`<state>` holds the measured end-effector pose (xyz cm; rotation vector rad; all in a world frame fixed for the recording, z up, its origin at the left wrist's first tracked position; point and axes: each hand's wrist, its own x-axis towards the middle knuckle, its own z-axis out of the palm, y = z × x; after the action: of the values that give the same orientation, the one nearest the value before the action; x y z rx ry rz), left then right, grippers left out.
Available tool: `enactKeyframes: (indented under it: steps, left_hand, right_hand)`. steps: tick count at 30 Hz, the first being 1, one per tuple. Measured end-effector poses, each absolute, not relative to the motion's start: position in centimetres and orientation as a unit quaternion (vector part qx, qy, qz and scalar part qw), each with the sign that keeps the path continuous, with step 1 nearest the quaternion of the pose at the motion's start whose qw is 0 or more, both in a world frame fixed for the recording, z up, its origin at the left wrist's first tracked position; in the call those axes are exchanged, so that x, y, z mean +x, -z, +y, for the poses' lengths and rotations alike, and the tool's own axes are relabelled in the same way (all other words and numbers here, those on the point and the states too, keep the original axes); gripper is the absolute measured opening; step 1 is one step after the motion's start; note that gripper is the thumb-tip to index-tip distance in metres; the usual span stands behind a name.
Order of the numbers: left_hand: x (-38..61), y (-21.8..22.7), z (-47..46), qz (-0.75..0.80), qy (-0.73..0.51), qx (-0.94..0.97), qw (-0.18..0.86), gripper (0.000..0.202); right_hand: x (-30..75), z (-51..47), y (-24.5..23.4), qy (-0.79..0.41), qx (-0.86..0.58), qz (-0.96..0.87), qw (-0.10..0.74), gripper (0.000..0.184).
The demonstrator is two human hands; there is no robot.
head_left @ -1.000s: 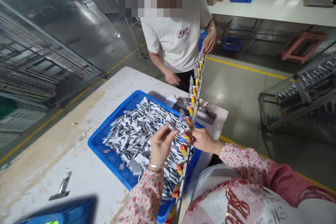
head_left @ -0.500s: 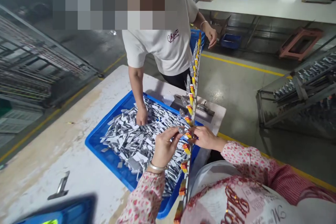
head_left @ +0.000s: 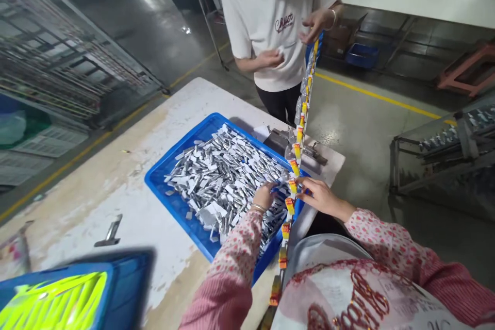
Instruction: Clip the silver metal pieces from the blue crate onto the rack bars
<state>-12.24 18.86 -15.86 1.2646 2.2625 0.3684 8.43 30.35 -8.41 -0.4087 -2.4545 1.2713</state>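
A blue tray (head_left: 162,185) on the white table holds a heap of small silver metal pieces (head_left: 216,175). A long thin rod (head_left: 297,152) lined with orange-and-yellow clips runs from my lap up to a co-worker in a white T-shirt. My left hand (head_left: 265,196) is curled over the tray's right end, pinching a silver piece against the rod. My right hand (head_left: 320,197) pinches one clip (head_left: 293,186) from the other side. One of the co-worker's hands (head_left: 315,23) is at the rod's top end; their other hand (head_left: 270,56) is closed near their waist.
A loose metal part (head_left: 110,231) lies on the table (head_left: 116,165). A second blue crate (head_left: 124,289) with yellow-green contents sits at the lower left. A metal fixture (head_left: 280,139) stands behind the tray. Racks (head_left: 444,149) stand on the floor at right.
The co-worker's hand has left the tray and is now at their waist; their other hand went to the rod's top. My hands stayed at the rod. The view shifted right and down.
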Motion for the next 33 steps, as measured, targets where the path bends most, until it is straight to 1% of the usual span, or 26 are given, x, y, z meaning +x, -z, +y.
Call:
enactKeyframes:
  steps: [3,6,11,14,17,22,24,29,31,33]
  left_hand:
    - [-10.7,18.8,19.2,0.838,-0.105,0.458,0.276,0.033]
    - [-9.4,20.5,20.0,0.852,-0.084,0.432,0.283,0.035]
    - [-8.4,22.5,21.2,0.89,-0.071,0.356,0.274,0.034]
    - [-8.9,23.1,21.2,0.891,-0.076,0.348,0.282,0.036]
    - [-9.7,23.1,21.1,0.886,-0.089,0.353,0.287,0.036]
    - [-9.9,22.7,22.4,0.908,-0.105,0.325,0.244,0.044]
    - [-9.7,22.6,23.1,0.908,-0.106,0.324,0.245,0.045]
    - [-9.8,21.6,23.3,0.889,-0.13,0.344,0.272,0.033]
    - [-10.4,20.7,22.3,0.884,-0.155,0.348,0.271,0.028]
    - [-11.5,19.3,20.9,0.883,-0.191,0.341,0.26,0.022]
  right_hand:
    - [8.8,30.2,8.3,-0.449,-0.156,-0.864,0.165,0.034]
    - [9.0,30.1,8.1,-0.447,-0.164,-0.864,0.165,0.033]
    - [9.2,30.0,7.8,-0.451,-0.173,-0.86,0.161,0.034]
    - [9.1,30.0,8.0,-0.454,-0.177,-0.857,0.165,0.035]
    - [9.1,30.0,8.4,-0.455,-0.176,-0.856,0.169,0.036]
    - [9.2,30.1,9.0,-0.455,-0.175,-0.856,0.175,0.036]
    - [9.2,30.0,9.1,-0.452,-0.177,-0.856,0.178,0.035]
    - [9.2,30.1,8.8,-0.451,-0.173,-0.859,0.167,0.036]
    - [9.5,30.4,8.6,-0.448,-0.173,-0.862,0.164,0.034]
    - [9.9,30.7,8.5,-0.451,-0.185,-0.854,0.18,0.031]
